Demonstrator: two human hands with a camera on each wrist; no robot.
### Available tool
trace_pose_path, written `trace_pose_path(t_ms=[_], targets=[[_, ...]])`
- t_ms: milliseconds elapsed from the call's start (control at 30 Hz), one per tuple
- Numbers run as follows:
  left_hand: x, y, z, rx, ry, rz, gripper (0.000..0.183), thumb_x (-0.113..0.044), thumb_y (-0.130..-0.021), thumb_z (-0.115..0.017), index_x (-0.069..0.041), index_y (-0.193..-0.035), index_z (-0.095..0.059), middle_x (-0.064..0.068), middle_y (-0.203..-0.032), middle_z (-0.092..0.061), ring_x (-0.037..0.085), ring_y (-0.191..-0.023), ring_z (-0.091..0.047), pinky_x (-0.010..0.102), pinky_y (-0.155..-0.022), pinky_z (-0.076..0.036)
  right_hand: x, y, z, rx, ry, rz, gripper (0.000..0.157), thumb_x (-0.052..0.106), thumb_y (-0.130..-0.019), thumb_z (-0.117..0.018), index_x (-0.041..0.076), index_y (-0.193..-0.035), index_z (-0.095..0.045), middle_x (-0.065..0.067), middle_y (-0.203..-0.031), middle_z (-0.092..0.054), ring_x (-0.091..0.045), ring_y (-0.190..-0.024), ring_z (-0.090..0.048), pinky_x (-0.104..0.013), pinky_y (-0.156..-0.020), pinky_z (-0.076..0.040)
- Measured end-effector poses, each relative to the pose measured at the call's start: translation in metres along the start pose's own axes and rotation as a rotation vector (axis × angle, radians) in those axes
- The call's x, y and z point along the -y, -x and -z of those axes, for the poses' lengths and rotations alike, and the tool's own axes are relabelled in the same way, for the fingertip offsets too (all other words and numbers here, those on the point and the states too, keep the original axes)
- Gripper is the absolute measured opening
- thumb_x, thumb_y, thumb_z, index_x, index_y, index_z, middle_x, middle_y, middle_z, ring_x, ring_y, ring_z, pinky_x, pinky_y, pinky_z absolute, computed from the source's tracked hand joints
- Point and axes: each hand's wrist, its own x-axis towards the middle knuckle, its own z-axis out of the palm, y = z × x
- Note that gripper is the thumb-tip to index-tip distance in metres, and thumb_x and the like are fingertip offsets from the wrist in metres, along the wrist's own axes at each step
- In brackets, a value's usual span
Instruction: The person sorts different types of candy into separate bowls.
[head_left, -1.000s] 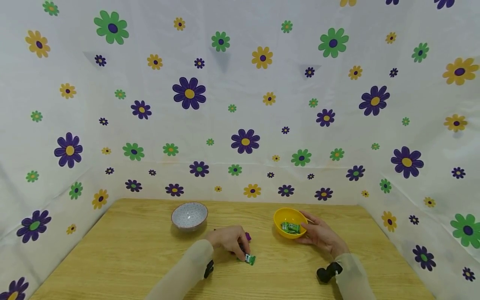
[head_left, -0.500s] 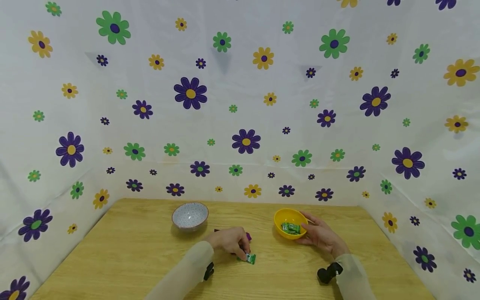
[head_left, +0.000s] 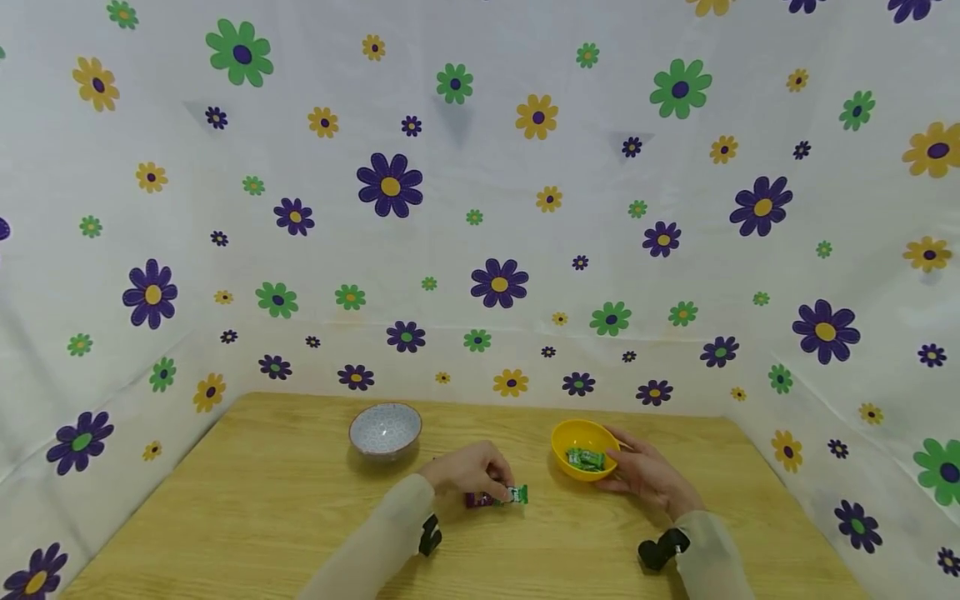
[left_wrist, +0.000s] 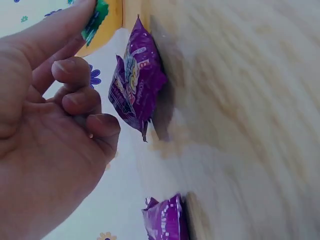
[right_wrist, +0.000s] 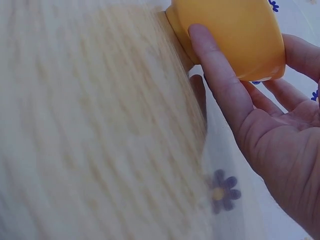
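Thumb and fingertips of my left hand pinch a small green candy wrapper at mid-table; it also shows at the top of the left wrist view. Just below that hand is a purple wrapped candy. In the left wrist view one purple candy stands near the curled fingers, and another purple packet lies at the bottom edge. My right hand grips the yellow bowl from its right side, thumb and fingers spread around the wall. Several green candies lie inside the bowl.
A pale patterned bowl with a reddish rim stands at the back left of the wooden table. White flower-print cloth hangs behind and along both sides. Black camera mounts sit on both wrists.
My left hand has moved slightly away from me and to the right with the green candy, uncovering a purple candy below it. The right hand keeps its grip on the yellow bowl.
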Motion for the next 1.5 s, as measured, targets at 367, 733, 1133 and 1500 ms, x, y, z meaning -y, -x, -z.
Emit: trace_pose_path(t_ms=[367,733,1133,1500], targets=[[-0.003,-0.019,0.002,-0.139,0.051,0.022,0.007,-0.01,-0.09,-0.069,-0.008,-0.09,-0.075,-0.003,-0.065,-0.051,0.01,-0.056,-0.036,0.022,-0.051,-0.03,0.003,-0.003,-0.003,-0.049,0.027,-0.018,0.065,0.015,-0.102,-0.052,0.012,-0.157,-0.018,-0.027,-0.159,-0.016,-0.032,-0.121,-0.057,-0.05,-0.092,-0.053],[-0.014,-0.039,-0.015,-0.263,0.035,0.0,0.012,-0.018,-0.094,-0.066,-0.011,-0.097,-0.075,-0.005,-0.075,-0.053,0.009,-0.062,-0.04,0.022,-0.055,-0.032,-0.002,-0.003,-0.001,-0.025,0.012,-0.005,0.065,0.017,-0.103,-0.05,0.01,-0.157,-0.017,-0.027,-0.16,-0.014,-0.032,-0.124,-0.055,-0.052,-0.093,-0.052],[-0.034,-0.065,-0.031,-0.4,-0.001,-0.011,0.011,-0.021,-0.095,-0.065,-0.014,-0.094,-0.074,-0.005,-0.065,-0.039,0.009,-0.059,-0.037,0.022,-0.054,-0.03,-0.003,0.003,-0.001,-0.002,0.004,0.009,0.066,0.018,-0.104,-0.048,0.006,-0.157,-0.012,-0.03,-0.159,-0.012,-0.034,-0.128,-0.051,-0.052,-0.095,-0.05],[-0.044,-0.079,-0.036,-0.49,0.003,0.036,0.013,-0.024,-0.093,-0.067,-0.016,-0.1,-0.075,-0.003,-0.072,-0.042,0.01,-0.069,-0.04,0.023,-0.058,-0.03,0.0,0.002,0.001,-0.002,0.001,0.008,0.066,0.016,-0.103,-0.05,0.008,-0.157,-0.014,-0.029,-0.156,-0.023,-0.028,-0.117,-0.06,-0.05,-0.094,-0.051]])
